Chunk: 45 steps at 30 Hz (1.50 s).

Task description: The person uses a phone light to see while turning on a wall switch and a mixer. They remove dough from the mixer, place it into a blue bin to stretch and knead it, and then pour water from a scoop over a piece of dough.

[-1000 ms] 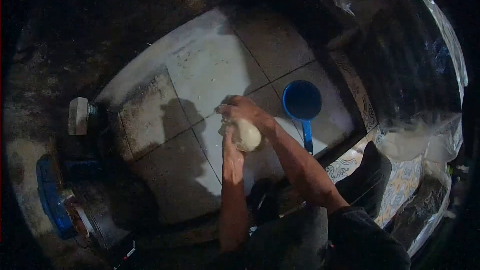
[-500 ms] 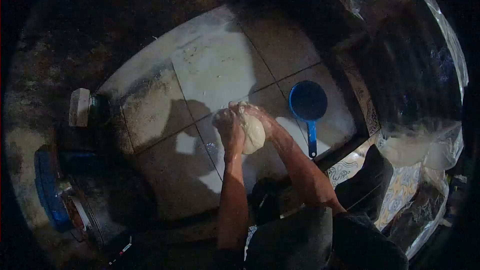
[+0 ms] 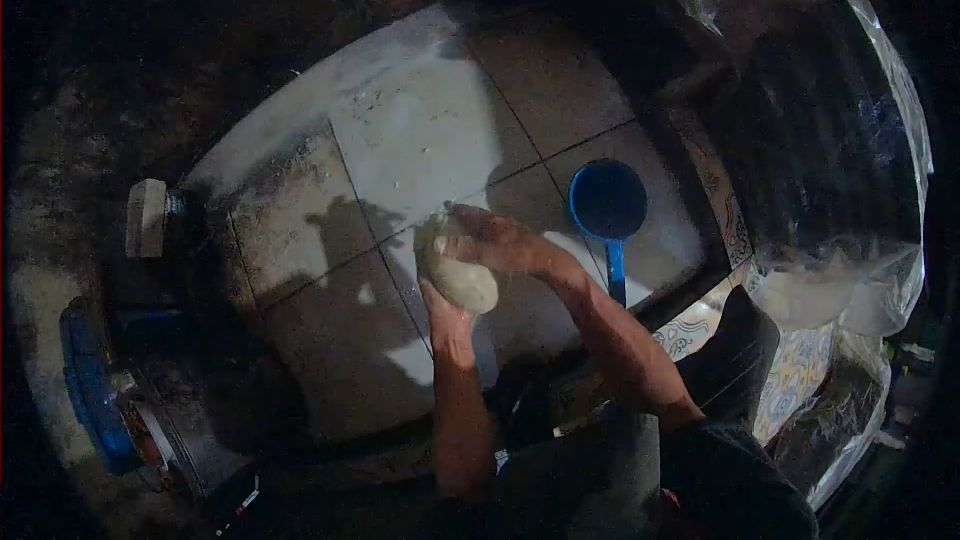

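Observation:
A lump of pale dough (image 3: pixel 468 281) is held above the tiled surface (image 3: pixel 390 165). My left hand (image 3: pixel 438 302) supports it from below and the left side, its fingers mostly hidden by the dough. Over the dough's upper part lies my right hand (image 3: pixel 492 242), with its thumb pressed on the dough and its fingers reaching left. To the right of my hands, a blue round scoop with a handle (image 3: pixel 608 200) rests on the tiles.
A pale block (image 3: pixel 147 218) stands at the left edge of the tiles. Lower left is a blue container (image 3: pixel 92 385). Clear plastic sheeting (image 3: pixel 868 290) lines the right side, next to patterned tiles (image 3: pixel 797 380). Small crumbs dot the pale tile.
My right hand has moved left over the dough. The dough has shifted left and tilted into a longer shape, and my left hand has gone lower beneath it.

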Each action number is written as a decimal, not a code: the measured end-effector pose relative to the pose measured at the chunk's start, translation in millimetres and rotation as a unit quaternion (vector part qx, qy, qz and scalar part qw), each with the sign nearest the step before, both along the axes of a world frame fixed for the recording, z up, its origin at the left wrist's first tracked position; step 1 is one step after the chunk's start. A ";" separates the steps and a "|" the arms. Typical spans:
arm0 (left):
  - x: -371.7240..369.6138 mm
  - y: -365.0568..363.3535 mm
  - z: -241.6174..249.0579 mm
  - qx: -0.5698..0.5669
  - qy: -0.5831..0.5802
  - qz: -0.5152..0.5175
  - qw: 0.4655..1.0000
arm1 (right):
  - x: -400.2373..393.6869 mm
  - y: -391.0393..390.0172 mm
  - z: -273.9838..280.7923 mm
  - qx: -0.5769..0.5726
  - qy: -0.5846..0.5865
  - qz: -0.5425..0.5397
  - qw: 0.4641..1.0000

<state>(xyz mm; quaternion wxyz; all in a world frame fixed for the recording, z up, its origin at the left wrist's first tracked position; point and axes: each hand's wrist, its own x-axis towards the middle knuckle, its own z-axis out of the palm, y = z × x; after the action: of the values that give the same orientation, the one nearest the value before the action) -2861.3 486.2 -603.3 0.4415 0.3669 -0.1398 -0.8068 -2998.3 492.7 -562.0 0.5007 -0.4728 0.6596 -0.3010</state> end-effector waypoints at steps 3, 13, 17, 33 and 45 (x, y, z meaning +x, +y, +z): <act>0.5 -7.3 -11.6 0.017 0.009 -0.024 1.000 | 21.4 17.0 -6.4 -0.055 0.030 -0.124 0.990; -11.7 -8.9 43.8 0.060 -0.107 -0.022 0.992 | 24.1 -3.0 -17.4 -0.031 -0.355 -0.316 0.880; -0.5 -9.9 26.4 0.058 -0.104 -0.040 0.992 | 20.9 -16.3 -35.5 -0.118 -0.084 -0.186 0.972; 31.7 -37.5 11.8 -0.117 -0.145 0.064 0.980 | -28.0 39.7 -56.0 -0.207 0.027 -0.410 0.888; 29.4 -41.8 -15.0 -0.190 -0.021 0.143 0.971 | -69.2 -40.7 -135.7 -0.056 -0.181 -0.342 0.920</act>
<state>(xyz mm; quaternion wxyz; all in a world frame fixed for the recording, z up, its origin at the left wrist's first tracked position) -2831.9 444.4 -618.4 0.6110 0.3088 -0.2460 -0.6861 -3067.5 451.9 -697.7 0.4507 -0.1830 0.6617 -0.5706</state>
